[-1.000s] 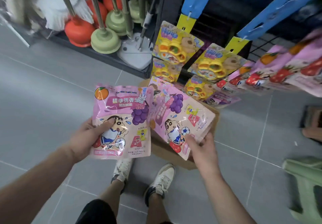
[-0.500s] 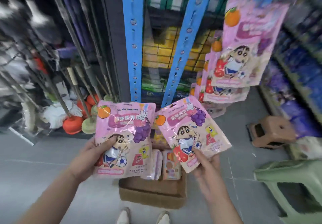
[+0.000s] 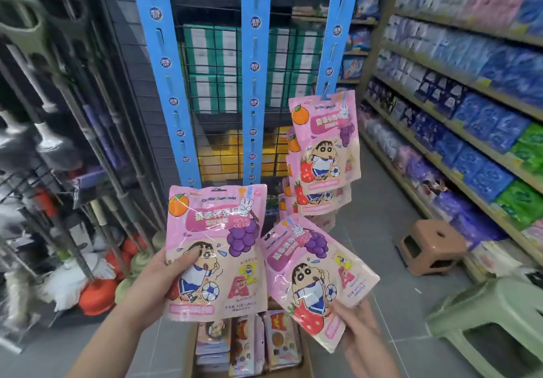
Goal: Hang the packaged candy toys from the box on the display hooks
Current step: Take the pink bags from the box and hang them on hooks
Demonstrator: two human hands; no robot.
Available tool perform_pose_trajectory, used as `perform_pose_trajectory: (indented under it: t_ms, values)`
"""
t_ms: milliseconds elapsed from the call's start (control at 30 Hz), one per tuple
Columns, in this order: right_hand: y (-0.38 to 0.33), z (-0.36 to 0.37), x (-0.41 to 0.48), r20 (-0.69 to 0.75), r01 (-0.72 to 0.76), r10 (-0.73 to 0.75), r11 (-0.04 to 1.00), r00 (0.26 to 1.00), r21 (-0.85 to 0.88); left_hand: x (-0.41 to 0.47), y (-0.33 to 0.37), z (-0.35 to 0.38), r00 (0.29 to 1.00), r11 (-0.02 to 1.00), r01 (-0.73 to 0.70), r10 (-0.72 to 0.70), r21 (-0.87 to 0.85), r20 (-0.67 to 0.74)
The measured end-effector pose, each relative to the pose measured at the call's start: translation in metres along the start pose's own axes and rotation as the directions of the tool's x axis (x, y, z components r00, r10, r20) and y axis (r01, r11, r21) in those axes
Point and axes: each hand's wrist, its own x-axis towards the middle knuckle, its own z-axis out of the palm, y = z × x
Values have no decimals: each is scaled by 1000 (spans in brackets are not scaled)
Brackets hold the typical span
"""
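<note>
Box (image 3: 305, 357) below two held packets (image 3: 217, 248), hung packets (image 3: 323, 148) behind, stools (image 3: 432, 245) right.

Grips: two, the left grip (image 3: 152, 286) and the right grip (image 3: 361, 336).
Held pouches: two glossy pink plastic candy-toy pouches printed with a cartoon boy, the upright pouch (image 3: 217, 248) in the left grip and the tilted pouch (image 3: 317, 277) in the right grip.
Hung pouches (image 3: 323, 142): at least four of the same pink kind, overlapping, so the exact number is hidden.
Display strips: three long blue punched strips, left strip (image 3: 164, 63), middle strip (image 3: 255, 63), right strip (image 3: 335, 39).
Box: one brown cardboard box (image 3: 190, 357).
Stools: two plastic ones, a brown stool (image 3: 432, 248) and a pale green stool (image 3: 493, 313).
Plungers: several orange rubber plungers (image 3: 97, 295), too blurred to count.
</note>
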Motion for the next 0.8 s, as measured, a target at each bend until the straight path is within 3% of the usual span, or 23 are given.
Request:
perform_pose_trajectory:
  t_ms: [300,800]
  values:
    - [-31,11,13,58,114,-119,991,991,72,5,26,30,997,995,-79,79,-61,-3]
    - [-128,55,75,190,261,-290,952,938,162,37,76,98,974,974,-225,223,29,44]
